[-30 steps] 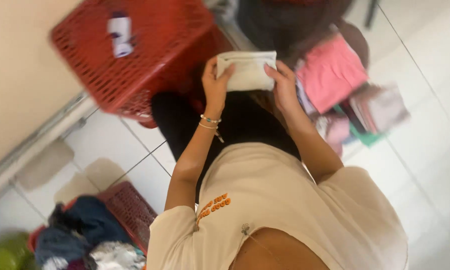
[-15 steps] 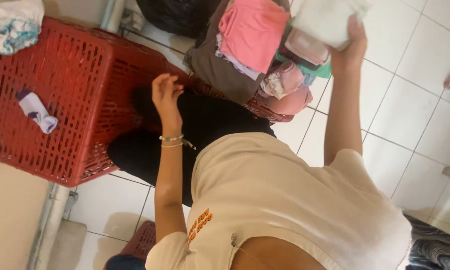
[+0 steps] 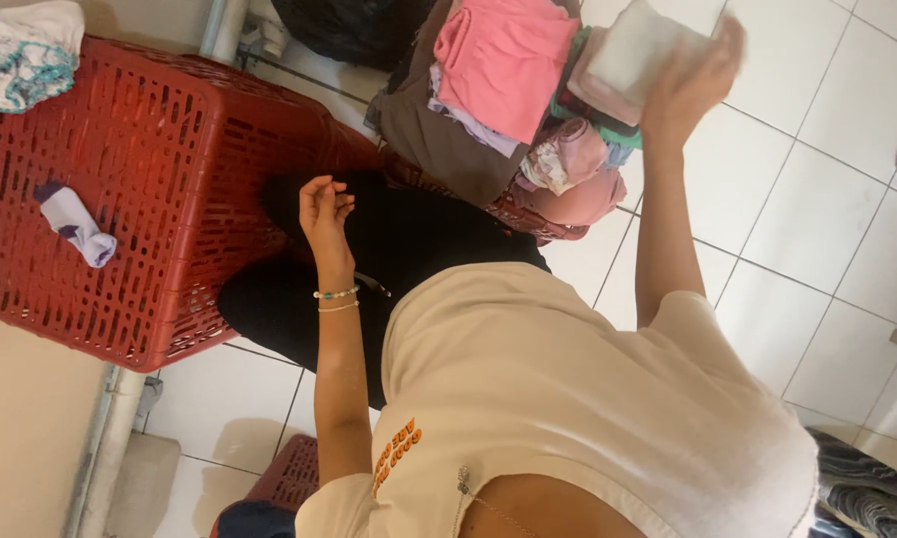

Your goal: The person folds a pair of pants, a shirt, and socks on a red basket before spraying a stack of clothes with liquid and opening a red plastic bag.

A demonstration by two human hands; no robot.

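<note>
Right hand at one o'clock clamps a white cloth over the pile; left hand hangs empty, fingers loosely curled.

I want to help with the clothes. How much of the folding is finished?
Done: a stack of folded clothes sits piled up, with a pink piece on top. In hand: the right hand holds a folded white cloth over that stack, while the left hand is empty. Left: a small sock lies on the red basket, and a bundle beside it.

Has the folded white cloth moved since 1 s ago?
Yes. The folded white cloth, in the right hand, went from the lap out over the clothes pile.
</note>
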